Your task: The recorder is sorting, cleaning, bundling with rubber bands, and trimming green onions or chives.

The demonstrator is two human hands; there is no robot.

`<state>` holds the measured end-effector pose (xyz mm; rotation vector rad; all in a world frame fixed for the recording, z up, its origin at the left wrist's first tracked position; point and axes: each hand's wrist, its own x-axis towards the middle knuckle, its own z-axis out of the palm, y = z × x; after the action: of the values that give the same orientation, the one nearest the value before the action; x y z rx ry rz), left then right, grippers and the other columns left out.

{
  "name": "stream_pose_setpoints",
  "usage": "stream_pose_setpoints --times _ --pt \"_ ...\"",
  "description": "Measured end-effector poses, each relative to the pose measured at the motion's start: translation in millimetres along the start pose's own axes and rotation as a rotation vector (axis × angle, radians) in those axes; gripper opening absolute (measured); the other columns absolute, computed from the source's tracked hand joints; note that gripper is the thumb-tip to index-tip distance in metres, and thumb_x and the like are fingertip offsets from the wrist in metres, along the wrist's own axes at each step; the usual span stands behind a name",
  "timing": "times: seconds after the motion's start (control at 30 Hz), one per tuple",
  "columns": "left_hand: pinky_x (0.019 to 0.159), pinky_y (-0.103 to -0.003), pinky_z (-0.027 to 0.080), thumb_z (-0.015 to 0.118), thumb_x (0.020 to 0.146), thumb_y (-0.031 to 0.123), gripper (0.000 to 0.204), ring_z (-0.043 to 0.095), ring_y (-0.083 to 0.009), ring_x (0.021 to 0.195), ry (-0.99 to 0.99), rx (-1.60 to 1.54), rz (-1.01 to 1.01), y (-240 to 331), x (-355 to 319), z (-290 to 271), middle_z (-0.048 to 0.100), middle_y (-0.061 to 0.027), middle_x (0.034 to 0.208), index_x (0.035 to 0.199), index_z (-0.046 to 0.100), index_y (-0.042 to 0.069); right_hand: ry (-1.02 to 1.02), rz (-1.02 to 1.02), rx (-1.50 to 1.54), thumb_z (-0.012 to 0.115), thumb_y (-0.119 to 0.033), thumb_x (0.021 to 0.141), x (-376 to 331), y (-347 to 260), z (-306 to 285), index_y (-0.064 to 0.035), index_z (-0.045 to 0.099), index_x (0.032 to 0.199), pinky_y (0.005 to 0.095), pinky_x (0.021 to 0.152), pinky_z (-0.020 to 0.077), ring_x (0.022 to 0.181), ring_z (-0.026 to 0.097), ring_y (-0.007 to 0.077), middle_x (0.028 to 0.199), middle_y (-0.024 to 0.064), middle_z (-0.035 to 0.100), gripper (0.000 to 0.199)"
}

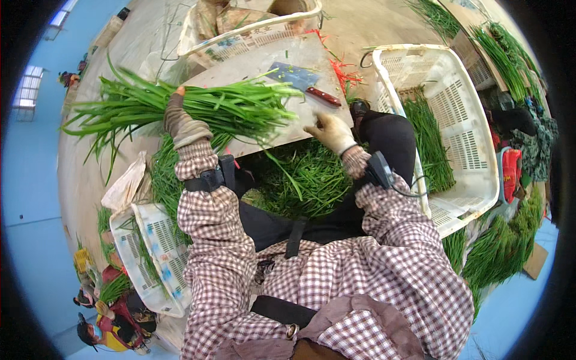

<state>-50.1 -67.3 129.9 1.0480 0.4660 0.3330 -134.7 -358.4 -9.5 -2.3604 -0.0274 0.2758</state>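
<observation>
My left hand [181, 123], in a brown knit glove, grips a thick bundle of long green chives [198, 105] lying across a pale cutting board [282, 60]. My right hand [330, 132], in a light glove, hovers with fingers apart at the board's near edge, just beyond the leaf tips. A cleaver [300, 81] with a blue blade and a red-brown handle rests on the board above my right hand, untouched. Loose cut greens [300, 177] are piled below the board between my knees.
A large white slotted crate [462, 129] with some greens stands to the right, a smaller white crate [153, 264] to the lower left. Red strings [343, 71] lie by the board. More chive bundles [504, 240] lie on the right. Another person [108, 324] crouches at lower left.
</observation>
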Motion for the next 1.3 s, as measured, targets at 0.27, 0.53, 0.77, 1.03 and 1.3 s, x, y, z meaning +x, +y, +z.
stream_pose_setpoints --times 0.27,0.53,0.77,1.03,1.3 --pt "0.072 -0.043 0.051 0.068 0.066 0.021 0.040 0.061 -0.0305 0.076 0.270 -0.198 0.039 20 -17 -17 0.063 -0.0139 0.094 0.099 0.060 0.001 -0.364 0.106 0.780 0.062 -0.045 0.080 -33 -90 38 0.0075 0.047 0.118 0.0284 0.064 0.0507 0.066 0.061 0.0177 0.094 0.0175 0.063 0.067" --pt "0.076 -0.041 0.048 0.066 0.069 0.030 0.045 0.058 -0.0286 0.082 0.398 -0.219 0.036 24 -29 -49 0.061 -0.0131 0.098 0.104 0.058 0.003 0.193 0.502 1.743 0.050 -0.024 0.089 -12 5 37 -0.0057 0.053 0.100 0.0212 0.042 0.0290 0.046 0.030 0.0068 0.058 -0.0054 0.034 0.022" --pt "0.074 -0.042 0.046 0.069 0.063 0.031 0.050 0.055 -0.0287 0.080 0.427 -0.272 -0.039 24 -36 -62 0.060 -0.0135 0.097 0.104 0.056 0.005 -0.006 0.159 1.292 0.058 -0.033 0.086 -37 -88 18 -0.0033 0.058 0.102 0.0197 0.041 0.0269 0.046 0.036 0.0052 0.058 -0.0047 0.042 0.034" --pt "0.083 -0.043 0.046 0.068 0.066 0.031 0.046 0.058 -0.0304 0.089 0.361 -0.381 -0.053 7 -32 -86 0.062 -0.0125 0.104 0.104 0.060 0.005 0.209 0.022 1.814 0.058 -0.024 0.086 -4 -49 11 -0.0065 0.055 0.096 0.0182 0.039 0.0236 0.045 0.031 0.0048 0.057 -0.0063 0.037 0.020" --pt "0.090 -0.049 0.042 0.065 0.069 0.031 0.048 0.054 -0.0321 0.102 0.236 -0.434 -0.136 0 -24 -123 0.059 -0.0123 0.113 0.110 0.058 0.006 0.127 -0.296 0.827 0.077 -0.021 0.068 -42 -86 52 -0.0105 0.036 0.131 0.0276 0.079 0.0470 0.088 0.055 0.0141 0.111 0.0099 0.057 0.076"
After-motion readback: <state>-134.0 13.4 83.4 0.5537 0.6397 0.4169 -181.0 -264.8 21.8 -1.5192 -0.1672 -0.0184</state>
